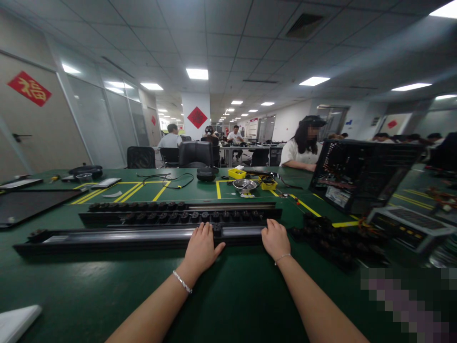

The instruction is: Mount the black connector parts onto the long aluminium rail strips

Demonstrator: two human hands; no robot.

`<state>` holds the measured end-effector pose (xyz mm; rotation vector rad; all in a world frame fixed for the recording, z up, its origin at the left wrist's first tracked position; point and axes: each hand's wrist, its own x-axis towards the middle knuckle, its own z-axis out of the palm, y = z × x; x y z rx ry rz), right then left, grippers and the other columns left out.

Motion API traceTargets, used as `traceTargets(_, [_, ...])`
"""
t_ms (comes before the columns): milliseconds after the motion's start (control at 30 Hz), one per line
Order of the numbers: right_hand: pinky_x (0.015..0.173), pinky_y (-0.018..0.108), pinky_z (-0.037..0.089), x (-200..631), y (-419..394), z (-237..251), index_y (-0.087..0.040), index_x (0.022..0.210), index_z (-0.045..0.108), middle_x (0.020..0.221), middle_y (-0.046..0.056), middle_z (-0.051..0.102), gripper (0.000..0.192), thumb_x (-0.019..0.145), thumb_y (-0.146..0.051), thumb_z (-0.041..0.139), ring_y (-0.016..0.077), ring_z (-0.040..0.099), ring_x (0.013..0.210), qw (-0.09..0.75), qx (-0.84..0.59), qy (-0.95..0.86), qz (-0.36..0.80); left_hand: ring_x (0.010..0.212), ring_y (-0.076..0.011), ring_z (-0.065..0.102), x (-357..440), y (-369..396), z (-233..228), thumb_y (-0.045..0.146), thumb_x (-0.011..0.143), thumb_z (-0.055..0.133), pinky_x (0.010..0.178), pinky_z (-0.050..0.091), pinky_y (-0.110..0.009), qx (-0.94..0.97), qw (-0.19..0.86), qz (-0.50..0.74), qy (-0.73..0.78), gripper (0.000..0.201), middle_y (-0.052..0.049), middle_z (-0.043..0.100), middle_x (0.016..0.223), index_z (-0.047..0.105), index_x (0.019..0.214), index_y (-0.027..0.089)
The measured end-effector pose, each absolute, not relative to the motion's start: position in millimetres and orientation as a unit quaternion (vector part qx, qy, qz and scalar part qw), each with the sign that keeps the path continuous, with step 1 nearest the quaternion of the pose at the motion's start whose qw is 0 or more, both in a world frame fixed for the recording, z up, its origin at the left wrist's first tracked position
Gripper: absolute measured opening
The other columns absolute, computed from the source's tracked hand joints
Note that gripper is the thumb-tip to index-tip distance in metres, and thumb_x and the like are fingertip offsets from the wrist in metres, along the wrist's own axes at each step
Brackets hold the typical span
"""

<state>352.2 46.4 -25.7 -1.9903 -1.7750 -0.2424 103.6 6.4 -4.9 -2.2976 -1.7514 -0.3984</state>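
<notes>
A long black channel (124,247) lies crosswise on the table (143,295), green tabletop stretching from its near edge toward the wearer. The left hand (202,245) spreads nearly straight fingers over it; the right hand (277,238) curls its fingers at the right end. Whether either grips is hidden. Right, a dark heap (335,240) blurs together; lower left, a white object (17,320) is cut off.

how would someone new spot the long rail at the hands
On the green table, find the left hand and right hand. Both are on a long black rail with a smooth silvery strip. It lies in front of the rows of round black pieces, its strip mostly bare.
</notes>
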Motion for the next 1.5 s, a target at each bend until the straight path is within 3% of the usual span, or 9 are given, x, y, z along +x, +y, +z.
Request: traceTargets(1500, [0.101,0.031,0.027,350.2,43.6,-21.4,-0.003,0.125,0.052,0.129,0.015,0.051,0.05,0.084,-0.022,0.03,0.0235,0.04,0.121,0.223,-0.73,-0.641,-0.079,0.13,-0.0319,0.034,119.0,7.6,-5.1,0.055,0.085,0.032,0.105,0.03,-0.043,-0.788,0.099,-0.143,-0.59,0.071,-0.02,0.044,0.136,0.043,0.13,0.002])
